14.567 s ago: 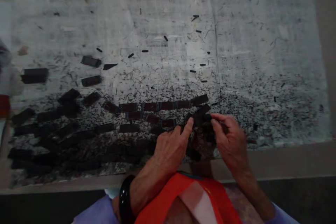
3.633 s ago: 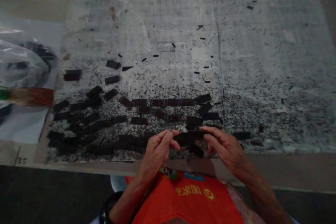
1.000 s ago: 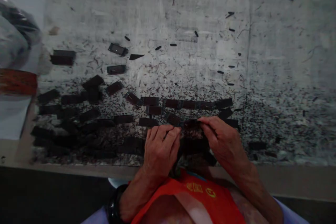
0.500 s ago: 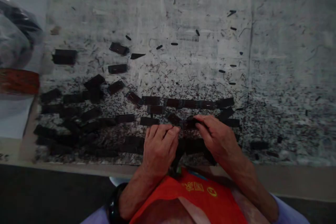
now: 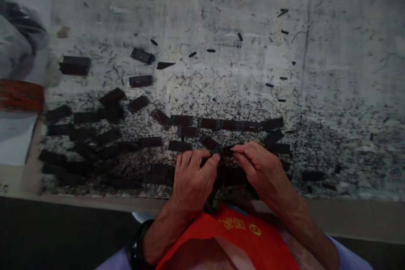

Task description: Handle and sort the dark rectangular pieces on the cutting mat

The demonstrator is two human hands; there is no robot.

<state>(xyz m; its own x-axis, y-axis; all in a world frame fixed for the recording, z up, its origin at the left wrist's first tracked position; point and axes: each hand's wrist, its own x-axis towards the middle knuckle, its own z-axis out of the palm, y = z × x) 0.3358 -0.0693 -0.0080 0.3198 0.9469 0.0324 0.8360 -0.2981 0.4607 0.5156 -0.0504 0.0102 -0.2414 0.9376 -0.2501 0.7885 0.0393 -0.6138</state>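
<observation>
Both hands meet at the near edge of a scuffed white work sheet (image 5: 221, 17). My left hand (image 5: 193, 179) has its fingers curled, the tips pinched on the left end of a small dark rectangular piece (image 5: 225, 150). My right hand (image 5: 262, 171) pinches the right end of the same piece. Several more dark rectangular pieces (image 5: 209, 124) lie in rough rows just beyond the fingers. A larger heap of them (image 5: 85, 143) is spread to the left.
Black shavings and slivers (image 5: 196, 88) litter the sheet. A clear plastic bag (image 5: 19, 38) and a red-brown handle (image 5: 19, 96) lie at the left edge. The table's pale front rim (image 5: 348, 215) runs below my hands; an orange garment (image 5: 228, 240) shows at the bottom.
My hands drew closer together over the last second, both pinching the small piece. Earlier they held a longer dark strip above the table's edge. The view shifted slightly.
</observation>
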